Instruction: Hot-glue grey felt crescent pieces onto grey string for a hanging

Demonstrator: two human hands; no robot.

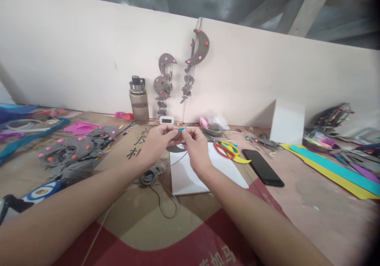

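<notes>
My left hand is closed in a pinch on a small dark grey felt piece, above a white sheet. Against it, my right hand is closed too, its thumb and fingertip meeting the same piece. A thin grey cord runs down from beneath my fingers towards a loose coil of cord on the cardboard. A bit of blue shows just behind my fingertips; its kind is unclear. Partly covered by my hands, a dark curved felt shape lies on the sheet.
Red scissors, yellow scissors and a black phone lie to the right. A water bottle stands by the wall, where grey moon hangings hang. Grey felt pieces with pompoms are heaped at left.
</notes>
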